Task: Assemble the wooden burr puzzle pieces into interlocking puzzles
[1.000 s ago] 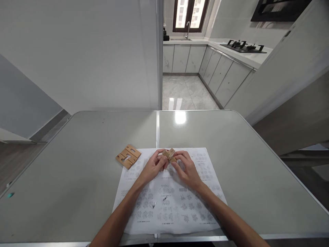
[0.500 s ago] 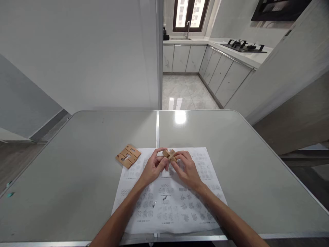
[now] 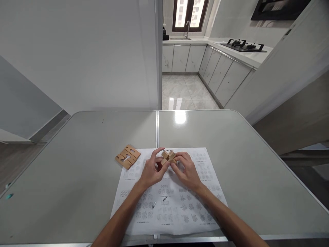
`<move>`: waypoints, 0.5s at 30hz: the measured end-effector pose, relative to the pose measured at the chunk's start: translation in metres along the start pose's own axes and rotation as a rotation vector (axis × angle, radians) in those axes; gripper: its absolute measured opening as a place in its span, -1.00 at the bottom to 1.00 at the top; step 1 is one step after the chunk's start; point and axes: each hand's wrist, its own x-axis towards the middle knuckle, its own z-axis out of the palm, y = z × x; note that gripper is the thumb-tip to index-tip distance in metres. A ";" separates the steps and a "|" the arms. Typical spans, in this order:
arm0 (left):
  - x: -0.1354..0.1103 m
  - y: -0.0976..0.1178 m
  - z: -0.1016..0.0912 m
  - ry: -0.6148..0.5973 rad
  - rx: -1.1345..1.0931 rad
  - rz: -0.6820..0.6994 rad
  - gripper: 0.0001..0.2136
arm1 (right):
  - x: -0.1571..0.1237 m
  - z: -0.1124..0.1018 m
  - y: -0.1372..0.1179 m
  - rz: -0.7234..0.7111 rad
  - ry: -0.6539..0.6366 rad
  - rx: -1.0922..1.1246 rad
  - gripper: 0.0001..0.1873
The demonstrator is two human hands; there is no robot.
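A small wooden interlocking burr puzzle of crossed square blocks is between my two hands above the printed sheet. My right hand pinches its right side between thumb and fingers. On the left side, my left hand has its thumb at the puzzle's near edge and other fingers bent behind it, while the index finger is raised off the blocks. My fingers cover part of the puzzle. Left of the hands lie flat wooden pieces side by side, with cut-out slots and dark numbers.
The sheet, full of small diagrams, lies on a grey-green folding table with a metal seam. A small teal object is by the table's left edge. Beyond stand a white wall and a kitchen counter with a gas hob.
The puzzle has turned slightly, showing more block ends. My left index finger has lifted off it, and the left thumb has shifted toward its near edge. My right hand has barely moved.
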 end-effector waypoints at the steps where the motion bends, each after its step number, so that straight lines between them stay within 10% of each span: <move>1: -0.001 -0.001 0.000 0.010 0.041 0.028 -0.53 | 0.000 0.000 0.000 0.005 -0.003 0.003 -0.86; 7: -0.004 -0.006 0.005 -0.001 0.250 0.237 -0.52 | 0.001 0.000 0.006 0.057 0.001 0.014 -0.86; 15: 0.000 -0.007 0.004 0.278 0.437 0.134 -0.74 | 0.002 0.000 0.012 0.113 0.090 -0.075 -0.87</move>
